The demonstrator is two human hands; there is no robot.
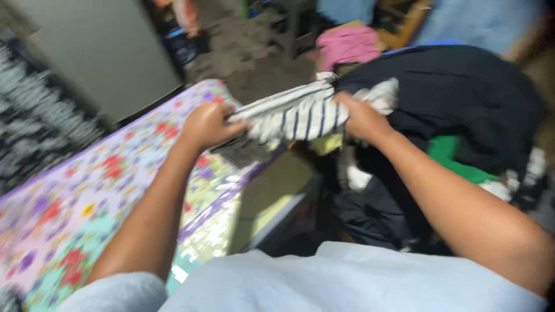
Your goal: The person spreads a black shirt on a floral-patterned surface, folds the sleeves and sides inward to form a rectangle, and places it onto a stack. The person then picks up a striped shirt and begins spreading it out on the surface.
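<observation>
Both hands grip one striped cloth (pixel 295 115), stretched between them: left hand (pixel 207 125) clenched on its 9 o'clock end, right hand (pixel 361 118) on its 3 o'clock end. Below lies a flowered desk (pixel 87 202); dark clothes (pixel 462 98) pile at 2 o'clock.

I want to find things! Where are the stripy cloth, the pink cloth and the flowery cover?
stripy cloth (pixel 300 115), head view, on its striped middle.
pink cloth (pixel 347 46), head view, on its top.
flowery cover (pixel 87 196), head view, on a bare flowered patch.
</observation>
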